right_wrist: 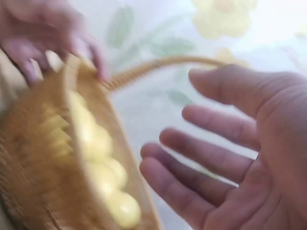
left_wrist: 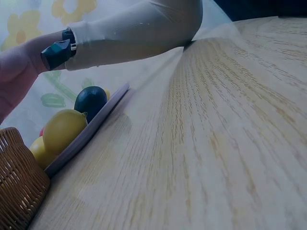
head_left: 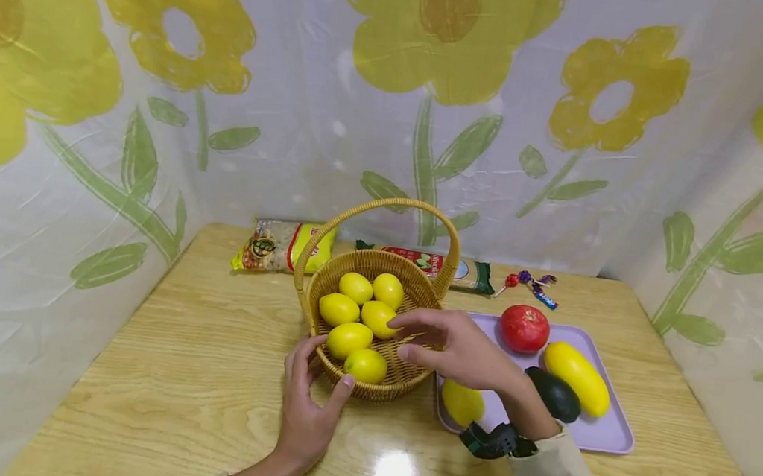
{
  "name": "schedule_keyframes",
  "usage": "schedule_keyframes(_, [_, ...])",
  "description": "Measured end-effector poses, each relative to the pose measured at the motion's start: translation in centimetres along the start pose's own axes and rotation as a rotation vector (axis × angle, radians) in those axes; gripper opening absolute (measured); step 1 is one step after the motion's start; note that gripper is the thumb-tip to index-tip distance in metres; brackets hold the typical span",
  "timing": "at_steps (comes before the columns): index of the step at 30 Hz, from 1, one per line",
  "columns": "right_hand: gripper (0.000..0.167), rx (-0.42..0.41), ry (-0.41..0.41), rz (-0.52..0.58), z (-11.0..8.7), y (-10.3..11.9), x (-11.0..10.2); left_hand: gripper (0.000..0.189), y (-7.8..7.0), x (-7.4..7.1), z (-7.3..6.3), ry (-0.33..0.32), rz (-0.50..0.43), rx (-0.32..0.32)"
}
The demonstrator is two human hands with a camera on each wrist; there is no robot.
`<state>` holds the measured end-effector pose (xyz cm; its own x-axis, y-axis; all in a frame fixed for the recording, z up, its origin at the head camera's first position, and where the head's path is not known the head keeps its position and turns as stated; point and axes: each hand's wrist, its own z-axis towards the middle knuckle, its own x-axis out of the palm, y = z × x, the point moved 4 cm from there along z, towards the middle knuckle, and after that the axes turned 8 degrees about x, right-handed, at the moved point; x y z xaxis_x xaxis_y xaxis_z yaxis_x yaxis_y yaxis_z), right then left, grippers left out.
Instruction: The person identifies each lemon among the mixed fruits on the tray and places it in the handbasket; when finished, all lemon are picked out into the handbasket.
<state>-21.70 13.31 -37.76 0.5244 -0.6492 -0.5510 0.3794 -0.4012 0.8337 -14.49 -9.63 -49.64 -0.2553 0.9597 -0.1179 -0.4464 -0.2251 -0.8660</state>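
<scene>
A wicker basket (head_left: 379, 393) with a tall arched handle stands mid-table, with several lemons (head_left: 349, 340) gathered toward its left side. My left hand (head_left: 311, 404) holds the basket's front-left rim, thumb at the front edge and fingers along the left side. Over the right part of the basket hovers my right hand (head_left: 457, 345), its palm empty and fingers parted in the right wrist view. Beside the basket is a light purple tray (head_left: 608, 439). On it lie a lemon (head_left: 463, 403), a dark green avocado (head_left: 552, 393), a red pomegranate (head_left: 524, 328) and a long yellow fruit (head_left: 577, 377).
Behind the basket lie a yellow food bag (head_left: 280, 246) and a green-ended packet (head_left: 476, 275), partly hidden by it. Lollipops (head_left: 511, 280) and a small blue-wrapped candy (head_left: 545, 299) rest at the back right. A flower-printed cloth (head_left: 297, 112) hangs around the table (head_left: 162, 370).
</scene>
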Motion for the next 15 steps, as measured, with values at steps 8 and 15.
schedule_keyframes(8, [0.038, -0.025, -0.082, 0.188, -3.3, -2.2, -6.5, 0.069, 0.0, -0.1, -0.1, 0.007, 0.013, -0.008])
schedule_keyframes(15, [0.041, 0.070, -0.087, 0.172, -4.9, -5.1, -9.4, 0.069, 0.0, 0.0, 0.0, 0.008, 0.009, -0.013])
